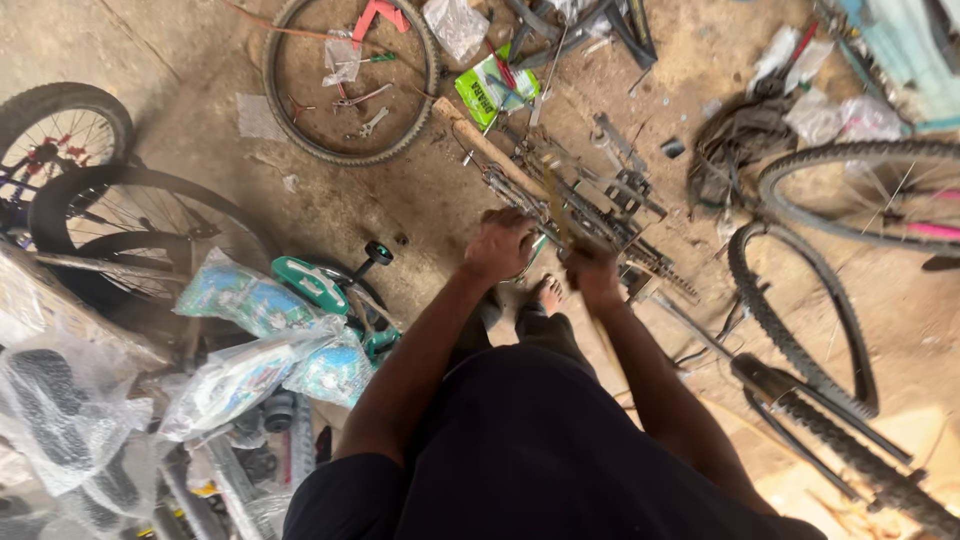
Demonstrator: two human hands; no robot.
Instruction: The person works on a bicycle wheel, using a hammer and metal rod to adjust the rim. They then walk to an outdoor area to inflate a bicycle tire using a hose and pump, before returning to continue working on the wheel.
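Two bare hands meet above a pile of metal bicycle parts point(590, 205) on a dirt workshop floor. The left hand point(500, 245) is fisted over one end of a thin rod-like piece point(553, 215), whose long axis rises almost upright between the hands; the right hand point(592, 275), just beside and slightly nearer the person, is closed too, though blur hides what it grips. A bare foot point(546, 293) stands directly below the pile.

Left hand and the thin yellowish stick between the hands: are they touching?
Cannot tell. In the head view the left hand is closed just beside the thin yellowish stick, but motion blur hides whether the fingers actually meet it.
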